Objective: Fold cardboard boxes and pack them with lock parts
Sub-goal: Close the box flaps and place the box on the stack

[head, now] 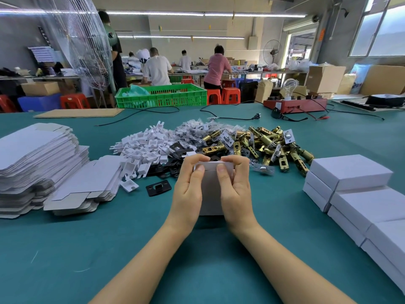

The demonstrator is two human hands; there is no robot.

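Both hands grip one white box [211, 189] standing on the bench [131, 249], mid-bench near the front edge. Left hand [189, 189] and right hand [235, 189] wrap its sides, fingers curled over the top, thumbs pressed on the near face just under the top flap. Box mostly hidden by the hands; contents not visible, can't tell if the flap is fully tucked. Forearms come in from the front edge, converging, palms facing each other. Behind the box: white inserts [142, 148], black plates [175, 161], brass latches [263, 143], bagged parts [192, 128]. Flat blanks [37, 154] stacked at the left edge, closed boxes [355, 178] at the right edge, partly cut off.
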